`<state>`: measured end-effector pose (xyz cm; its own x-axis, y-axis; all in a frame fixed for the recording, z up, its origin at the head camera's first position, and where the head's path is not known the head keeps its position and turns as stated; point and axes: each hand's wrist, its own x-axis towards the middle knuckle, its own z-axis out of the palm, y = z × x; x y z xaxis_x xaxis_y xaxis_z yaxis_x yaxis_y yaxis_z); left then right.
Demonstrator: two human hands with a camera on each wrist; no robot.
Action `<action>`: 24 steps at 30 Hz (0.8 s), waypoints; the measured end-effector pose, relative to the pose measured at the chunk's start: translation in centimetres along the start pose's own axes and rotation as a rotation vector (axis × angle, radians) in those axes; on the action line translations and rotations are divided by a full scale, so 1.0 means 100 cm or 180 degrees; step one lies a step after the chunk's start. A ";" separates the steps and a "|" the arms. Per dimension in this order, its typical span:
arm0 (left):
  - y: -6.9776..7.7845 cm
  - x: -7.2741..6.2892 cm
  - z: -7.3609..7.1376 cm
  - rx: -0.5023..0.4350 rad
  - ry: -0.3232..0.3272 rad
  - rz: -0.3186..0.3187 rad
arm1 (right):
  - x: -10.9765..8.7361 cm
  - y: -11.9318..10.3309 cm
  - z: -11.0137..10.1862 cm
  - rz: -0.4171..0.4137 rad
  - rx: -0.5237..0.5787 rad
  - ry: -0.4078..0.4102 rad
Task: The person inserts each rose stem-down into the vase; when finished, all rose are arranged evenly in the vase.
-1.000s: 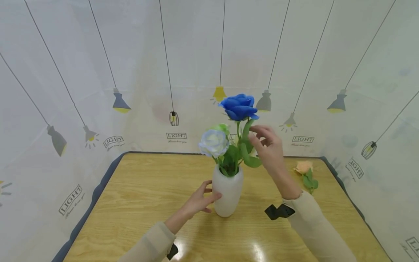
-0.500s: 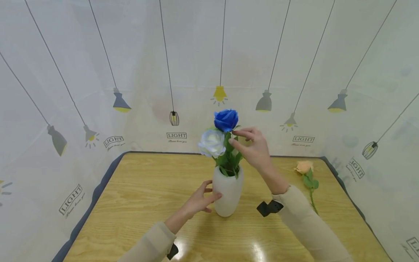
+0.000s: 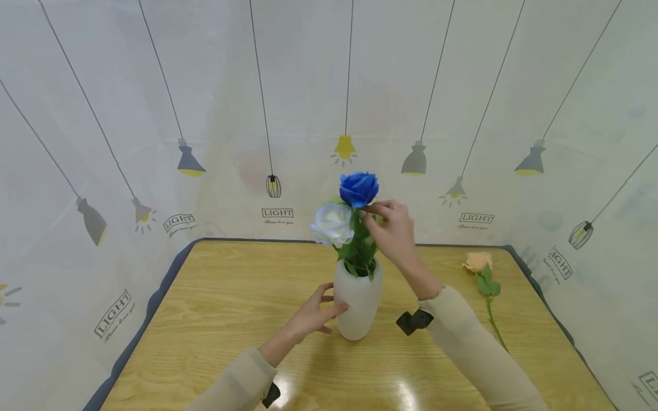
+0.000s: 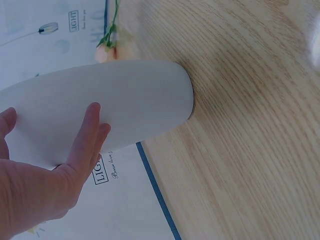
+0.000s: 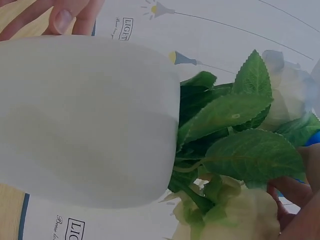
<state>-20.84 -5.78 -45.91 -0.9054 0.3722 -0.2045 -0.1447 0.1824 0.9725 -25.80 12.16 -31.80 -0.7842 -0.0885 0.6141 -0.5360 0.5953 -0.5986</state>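
Observation:
A white vase [image 3: 358,302] stands upright on the table. My left hand [image 3: 308,314] holds its left side, thumb on the near face and fingers spread along it, as the left wrist view also shows. My right hand [image 3: 396,231] pinches the stem of a blue rose [image 3: 358,189] just under the bloom; the lower stem is hidden among leaves in the vase mouth. Left of it, a pale blue-white rose [image 3: 332,224] stands in the vase. In the right wrist view, green leaves [image 5: 225,117] fill the mouth, and a cream bloom [image 5: 250,215] shows beside them.
A peach rose [image 3: 477,262] with a green stem lies at the right of the wooden table [image 3: 231,285]. Behind and at the sides hangs a pale cloth [image 3: 298,85] printed with lamps. A dark edge borders the table.
The blue rose has come down and leftward toward the pale rose, with my right hand following. In the last half second both shifted only slightly. My left hand stays on the vase.

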 end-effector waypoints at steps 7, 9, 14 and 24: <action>0.000 0.000 0.000 0.0012 0.0008 -0.0007 | 0.005 -0.002 0.001 0.0310 0.0235 -0.0189; 0.000 -0.001 0.000 0.0019 0.0007 -0.0014 | 0.006 -0.003 0.002 0.0379 0.0282 -0.0229; 0.000 -0.001 0.001 0.0034 0.0009 -0.0023 | 0.004 -0.001 0.001 0.0428 0.0236 -0.0205; 0.001 -0.001 0.002 0.0014 0.0011 0.0007 | -0.013 0.007 0.007 -0.0333 -0.0291 0.0187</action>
<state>-20.68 -5.64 -45.81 -0.9070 0.3694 -0.2021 -0.1410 0.1858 0.9724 -25.40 12.18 -33.38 -0.7045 -0.1084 0.7014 -0.5810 0.6558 -0.4821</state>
